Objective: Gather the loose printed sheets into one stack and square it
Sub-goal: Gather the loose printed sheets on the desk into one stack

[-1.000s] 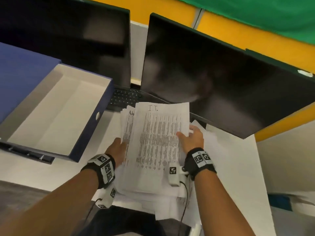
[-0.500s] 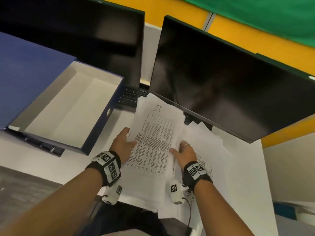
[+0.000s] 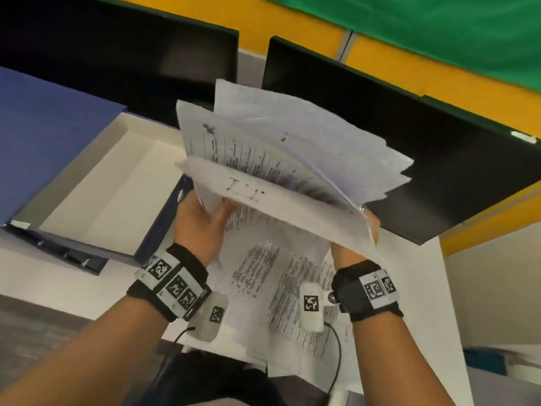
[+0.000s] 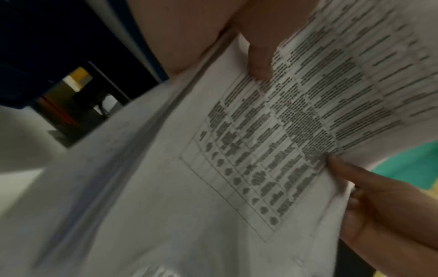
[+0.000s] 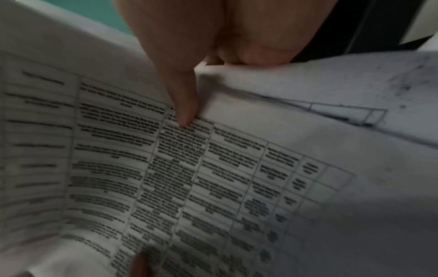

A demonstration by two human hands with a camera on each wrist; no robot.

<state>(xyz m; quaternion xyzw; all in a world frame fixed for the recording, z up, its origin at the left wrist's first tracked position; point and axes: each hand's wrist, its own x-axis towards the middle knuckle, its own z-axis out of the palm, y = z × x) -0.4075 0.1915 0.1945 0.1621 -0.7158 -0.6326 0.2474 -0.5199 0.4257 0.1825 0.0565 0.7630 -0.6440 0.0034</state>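
Note:
A thick, uneven bundle of printed sheets (image 3: 281, 159) is lifted off the desk and tilted up on edge, its far corners fanned out. My left hand (image 3: 202, 221) grips the bundle's left side, thumb on the front page. My right hand (image 3: 361, 238) grips the right side, mostly hidden behind the drooping top sheet. In the left wrist view my left thumb (image 4: 259, 56) presses on a printed table page (image 4: 272, 140). The right wrist view shows my right thumb (image 5: 182, 97) pinching the pages (image 5: 189, 178). More printed sheets (image 3: 278, 288) still lie on the desk below.
A blue box file (image 3: 87, 177) lies open at the left on the white desk (image 3: 424, 303). Two dark monitors (image 3: 439, 148) stand just behind the lifted paper. A yellow and green wall runs behind them. Cables hang from the wrist cameras near the desk's front edge.
Both hands have gone from lying flat on the pile to gripping its sides. The bundle has been lifted off the desk and tipped up towards the monitors.

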